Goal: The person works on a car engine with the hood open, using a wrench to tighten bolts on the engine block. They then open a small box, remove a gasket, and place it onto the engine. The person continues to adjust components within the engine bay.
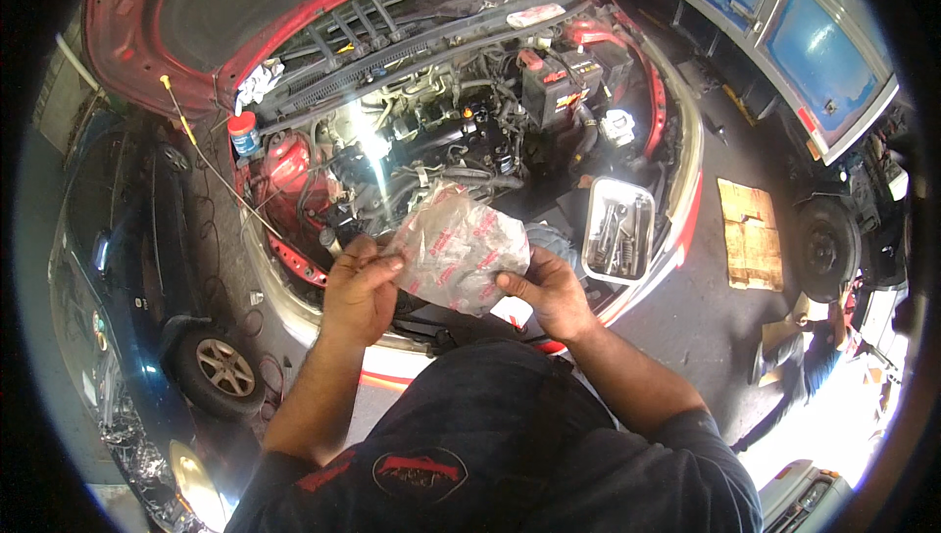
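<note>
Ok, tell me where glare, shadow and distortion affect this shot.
Head view: a white glare streak cuts across the engine; head view, lower right: a bright patch is washed out to white; head view, top: the raised hood's underside is dark; head view, outer edge: the fisheye bends the surroundings within a black rim.

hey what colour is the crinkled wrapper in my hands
The wrapper is translucent grey with scattered red print, best seen in the head view.
</note>
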Demonstrator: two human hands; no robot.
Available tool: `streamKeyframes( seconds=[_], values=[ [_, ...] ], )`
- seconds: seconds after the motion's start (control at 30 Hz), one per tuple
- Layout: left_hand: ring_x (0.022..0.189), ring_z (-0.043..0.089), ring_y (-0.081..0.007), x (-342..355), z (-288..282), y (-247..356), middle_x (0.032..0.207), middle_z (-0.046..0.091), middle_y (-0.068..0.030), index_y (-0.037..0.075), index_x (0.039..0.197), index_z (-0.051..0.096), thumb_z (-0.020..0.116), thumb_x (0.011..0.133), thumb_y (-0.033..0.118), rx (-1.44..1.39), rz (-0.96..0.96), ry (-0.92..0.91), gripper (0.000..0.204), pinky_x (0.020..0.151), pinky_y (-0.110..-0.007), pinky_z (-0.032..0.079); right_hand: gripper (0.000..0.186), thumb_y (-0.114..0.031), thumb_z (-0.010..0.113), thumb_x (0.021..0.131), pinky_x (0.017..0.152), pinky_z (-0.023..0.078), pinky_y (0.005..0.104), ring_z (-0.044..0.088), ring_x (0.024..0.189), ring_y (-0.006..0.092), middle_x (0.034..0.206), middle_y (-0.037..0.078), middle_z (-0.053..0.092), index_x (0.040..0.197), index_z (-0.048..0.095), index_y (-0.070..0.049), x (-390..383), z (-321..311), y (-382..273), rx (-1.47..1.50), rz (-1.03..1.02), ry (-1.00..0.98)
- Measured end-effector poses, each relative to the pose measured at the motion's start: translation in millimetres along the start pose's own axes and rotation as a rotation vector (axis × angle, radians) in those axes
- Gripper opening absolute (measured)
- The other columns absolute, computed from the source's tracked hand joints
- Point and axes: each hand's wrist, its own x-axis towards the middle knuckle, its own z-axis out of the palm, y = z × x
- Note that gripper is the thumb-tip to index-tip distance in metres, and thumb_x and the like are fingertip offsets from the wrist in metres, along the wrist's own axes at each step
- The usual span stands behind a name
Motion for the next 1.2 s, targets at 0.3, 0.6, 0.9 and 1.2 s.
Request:
streamKeyframes(
  seconds=[0.3,0.6,0.9,1.2],
  values=[
    [0.089,0.058,-0.0147,-1.9,5.0,35.4,0.095,0.060,-0.0024,0.003,0.110,0.056,0.070,0.083,-0.006,0.934,0.425,-0.037,0.032,0.086,-0.028,0.045,0.028,-0.016,0.071,0.094,0.074,0.053,0.0301,0.064,0.083,0.0148,0.099,0.008,0.068,0.114,0.061,0.001,2.9,4.6,4.5,0.084,-0.005,0.019],
    [0.102,0.057,-0.0166,9.9,6.5,61.6,0.107,0.062,-0.0105,0.000,0.100,0.059,0.069,0.085,-0.003,0.947,0.573,-0.257,0.017,0.092,-0.029,0.043,0.027,-0.021,0.070,0.096,0.067,0.054,0.0295,0.065,0.078,0.0139,0.093,0.008,0.069,0.109,0.062,0.002,6.2,0.6,-13.4,-0.080,0.037,-0.023],
    [0.087,0.061,-0.0116,11.3,-6.9,64.5,0.094,0.069,-0.0064,-0.002,0.111,0.067,0.058,0.095,0.008,0.964,-0.245,-0.321,0.021,0.080,-0.026,0.049,0.021,-0.019,0.069,0.096,0.068,0.051,0.0273,0.062,0.077,0.0106,0.089,0.004,0.067,0.105,0.062,-0.001,10.9,-6.5,-9.2,-0.150,-0.024,-0.002],
    [0.092,0.065,-0.0112,5.9,-13.7,2.6,0.101,0.072,-0.0018,0.002,0.112,0.071,0.064,0.096,0.013,1.016,-0.213,-0.328,0.021,0.084,-0.029,0.051,0.023,-0.006,0.060,0.096,0.079,0.052,0.0301,0.064,0.092,0.0154,0.105,0.006,0.066,0.119,0.055,-0.001,9.7,-7.4,7.9,0.334,0.101,-0.040]
  ],
)
